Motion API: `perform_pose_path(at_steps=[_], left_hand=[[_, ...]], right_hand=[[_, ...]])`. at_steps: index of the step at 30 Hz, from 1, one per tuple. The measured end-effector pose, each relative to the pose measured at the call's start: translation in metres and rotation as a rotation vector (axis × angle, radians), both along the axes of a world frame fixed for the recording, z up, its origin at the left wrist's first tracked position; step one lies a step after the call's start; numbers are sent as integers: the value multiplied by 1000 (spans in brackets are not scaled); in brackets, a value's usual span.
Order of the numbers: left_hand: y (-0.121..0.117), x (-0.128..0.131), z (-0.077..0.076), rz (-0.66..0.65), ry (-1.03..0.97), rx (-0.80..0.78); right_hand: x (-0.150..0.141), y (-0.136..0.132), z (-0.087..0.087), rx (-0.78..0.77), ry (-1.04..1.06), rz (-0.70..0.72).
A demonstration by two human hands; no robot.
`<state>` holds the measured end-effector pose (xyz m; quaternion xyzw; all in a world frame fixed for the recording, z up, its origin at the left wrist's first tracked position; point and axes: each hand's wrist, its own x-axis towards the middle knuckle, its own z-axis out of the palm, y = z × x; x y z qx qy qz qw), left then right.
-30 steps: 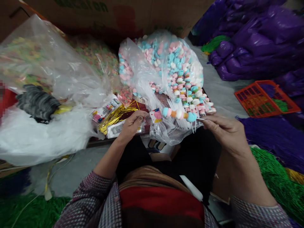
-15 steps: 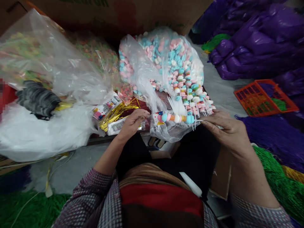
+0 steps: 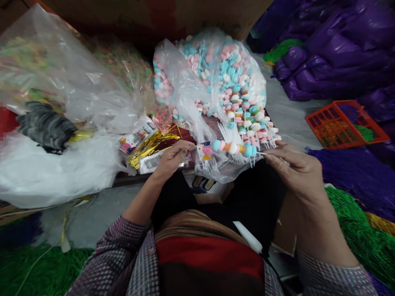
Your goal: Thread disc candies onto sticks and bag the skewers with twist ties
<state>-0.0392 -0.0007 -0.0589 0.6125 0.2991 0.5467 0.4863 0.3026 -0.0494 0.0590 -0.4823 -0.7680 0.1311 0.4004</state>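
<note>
My right hand (image 3: 294,168) pinches the thin white stick of a candy skewer (image 3: 234,149), threaded with blue, pink, white and orange pieces. The skewer lies almost level, its far end pointing left. My left hand (image 3: 175,158) is closed in a pinch at the left end of a small printed plastic bag (image 3: 205,151), whose clear part is hard to make out. The skewer's left end meets the bag's printed part; I cannot tell whether it is inside. Behind them, several finished-looking skewers (image 3: 243,109) and loose white sticks (image 3: 230,135) lie on a large open plastic bag of marshmallows (image 3: 212,61).
Gold twist ties (image 3: 151,146) and printed packets (image 3: 135,139) lie left of the marshmallows. Big clear bags of colourful candy (image 3: 92,86) and a striped dark glove (image 3: 47,125) are further left. An orange basket (image 3: 321,125) and purple bags (image 3: 339,61) are at right. A white-handled tool (image 3: 248,237) rests on my lap.
The skewer has shifted slightly up and to the right, and more of the bag's printed part shows at its left end. Both hands keep their pinch.
</note>
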Motion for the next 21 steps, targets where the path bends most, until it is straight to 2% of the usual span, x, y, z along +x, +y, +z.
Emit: perform_pose_path(at_steps=[5, 8, 11, 14, 17, 21], left_hand=[[0, 1, 5, 1, 36, -38], [0, 1, 7, 29, 82, -51], [-1, 2, 9, 41, 125, -49], [-1, 7, 12, 59, 211, -25], [-1, 13, 17, 87, 294, 84], [-2, 18, 20, 164, 387, 275]], right_hand=[[6, -1, 0, 116, -163, -1], [5, -5, 3, 96, -35, -91], [-8, -8, 4, -14, 315, -213], [-33, -8, -1, -194, 607, -166], [-59, -4, -9, -315, 645, -91], [-80, 1, -16, -406, 549, -101]])
